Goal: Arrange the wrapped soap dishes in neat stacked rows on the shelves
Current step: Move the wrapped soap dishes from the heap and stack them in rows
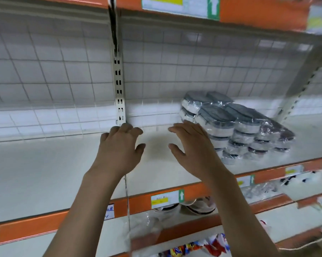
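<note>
Head view, looking forward and slightly down into a store shelf [45,173] of pale metal with an orange front edge [193,191].

Left hand [119,145] raised over the shelf, palm down, fingers loosely bent and spread, thumb out to the right, holding nothing. Right hand [191,143] beside it, palm down, fingers straighter and fanned wide, also holding nothing. A gap of bare shelf between the two hands. Whether either hand touches the shelf surface: cannot tell.

Wrapped soap dishes [238,127] stacked in rows on the same shelf, to the right of the right hand, in clear plastic film, grey tops over white bodies, several layers high, stepping down toward the front edge. Fingertips of the right hand just beside the nearest stack; contact unclear.

Behind the shelf, a white wire-grid back panel [64,71] and a slotted upright post [119,86]. Above, another orange shelf edge with a price label [175,5] and a green arrow sticker. On the front edge below the hands, a yellow-and-white label [165,199] with a green arrow.

Lower shelf [267,219] under it, holding more wrapped items [193,206], blurred, and colourful packets [202,245] at the bottom edge.
</note>
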A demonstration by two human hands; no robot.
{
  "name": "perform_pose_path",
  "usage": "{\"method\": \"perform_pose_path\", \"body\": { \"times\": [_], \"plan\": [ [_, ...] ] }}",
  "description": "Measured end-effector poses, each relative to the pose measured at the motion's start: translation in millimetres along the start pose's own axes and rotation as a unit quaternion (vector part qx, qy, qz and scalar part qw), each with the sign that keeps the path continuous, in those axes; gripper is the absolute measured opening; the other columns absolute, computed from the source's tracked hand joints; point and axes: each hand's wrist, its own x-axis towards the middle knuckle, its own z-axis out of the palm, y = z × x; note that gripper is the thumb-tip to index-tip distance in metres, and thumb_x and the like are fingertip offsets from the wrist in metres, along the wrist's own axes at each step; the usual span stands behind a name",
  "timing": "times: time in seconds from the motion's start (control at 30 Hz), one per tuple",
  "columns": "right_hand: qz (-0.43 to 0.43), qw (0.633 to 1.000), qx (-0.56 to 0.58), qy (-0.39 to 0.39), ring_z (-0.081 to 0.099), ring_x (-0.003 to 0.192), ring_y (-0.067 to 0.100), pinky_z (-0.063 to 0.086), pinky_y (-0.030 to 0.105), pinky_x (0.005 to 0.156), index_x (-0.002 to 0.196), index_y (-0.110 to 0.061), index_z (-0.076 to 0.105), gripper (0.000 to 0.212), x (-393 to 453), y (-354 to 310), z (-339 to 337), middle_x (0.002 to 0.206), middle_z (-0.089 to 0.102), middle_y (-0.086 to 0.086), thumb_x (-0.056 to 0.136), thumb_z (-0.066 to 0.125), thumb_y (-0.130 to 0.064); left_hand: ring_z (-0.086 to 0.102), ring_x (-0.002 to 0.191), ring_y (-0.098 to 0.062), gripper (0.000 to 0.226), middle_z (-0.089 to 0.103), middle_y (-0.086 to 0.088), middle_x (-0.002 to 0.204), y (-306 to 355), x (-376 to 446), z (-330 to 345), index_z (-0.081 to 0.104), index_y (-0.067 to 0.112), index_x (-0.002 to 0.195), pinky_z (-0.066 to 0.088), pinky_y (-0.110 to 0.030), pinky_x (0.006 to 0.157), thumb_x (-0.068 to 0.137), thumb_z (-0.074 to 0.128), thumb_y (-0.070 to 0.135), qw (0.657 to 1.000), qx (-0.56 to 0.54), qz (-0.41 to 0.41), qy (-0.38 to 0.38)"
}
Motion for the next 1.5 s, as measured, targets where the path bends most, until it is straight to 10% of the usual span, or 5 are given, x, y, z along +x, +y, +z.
{"method": "perform_pose_path", "body": {
  "times": [0.2, 0.53, 0.9, 1.27, 1.5],
  "plan": [
    [-0.02, 0.998, -0.027, 0.047, 0.054, 0.117, 0.032, 0.041, 0.05, 0.102, 0.117, -0.008, 0.063, 0.04, 6.0, 70.5, -37.9, 0.116, 0.064, 0.009, 0.08, 0.058, -0.024, 0.039, 0.126, -0.024, 0.043, 0.042, 0.003, 0.139, 80.4, 44.9, 4.0, 0.043, 0.027, 0.137, 0.03, -0.037, 0.101, 0.095, 0.047, 0.039, 0.998, 0.015, 0.057, 0.018],
    [-0.046, 0.998, -0.039, 0.022, 0.046, 0.126, 0.031, 0.021, 0.04, 0.108, 0.126, -0.01, 0.057, 0.052, -6.5, 210.8, -86.8, 0.127, 0.058, 0.01, 0.078, 0.061, -0.029, 0.033, 0.129, -0.028, 0.054, 0.038, -0.001, 0.142, 223.5, 90.6, 39.6, 0.038, 0.026, 0.139, 0.03, -0.039, 0.102, 0.089, 0.054, 0.034, 0.995, 0.003, 0.09, 0.039],
    [-0.038, 0.987, -0.071, -0.137, 0.007, 0.145, 0.019, 0.006, 0.038, 0.116, 0.151, -0.029, 0.008, 0.103, 3.7, 264.5, -79.5, 0.159, 0.008, 0.0, 0.074, 0.071, -0.054, 0.013, 0.14, -0.037, 0.104, 0.013, -0.007, 0.154, 240.3, 107.2, 81.3, 0.007, 0.036, 0.148, 0.026, -0.05, 0.11, 0.07, 0.069, 0.061, 0.993, 0.097, -0.022, -0.065],
    [-0.065, 0.992, -0.018, -0.11, 0.018, 0.143, 0.016, 0.016, 0.03, 0.114, 0.149, -0.035, 0.021, 0.078, 0.7, 277.9, -78.9, 0.155, 0.026, -0.009, 0.086, 0.063, -0.018, 0.025, 0.14, -0.028, 0.082, 0.035, 0.002, 0.15, 223.0, 106.4, 89.7, 0.033, 0.032, 0.145, 0.018, -0.038, 0.117, 0.074, 0.073, 0.042, 1.0, -0.005, 0.023, 0.013],
    [-0.058, 0.995, 0.074, 0.036, 0.028, 0.14, 0.018, 0.022, 0.041, 0.117, 0.145, -0.03, 0.035, 0.08, -22.0, 264.0, -98.2, 0.149, 0.038, -0.007, 0.075, 0.066, -0.007, 0.04, 0.131, -0.028, 0.074, 0.049, -0.002, 0.14, 223.7, 69.0, 64.7, 0.048, 0.015, 0.136, 0.019, -0.03, 0.113, 0.068, 0.077, 0.007, 0.982, -0.088, 0.031, 0.164]
  ]
}}
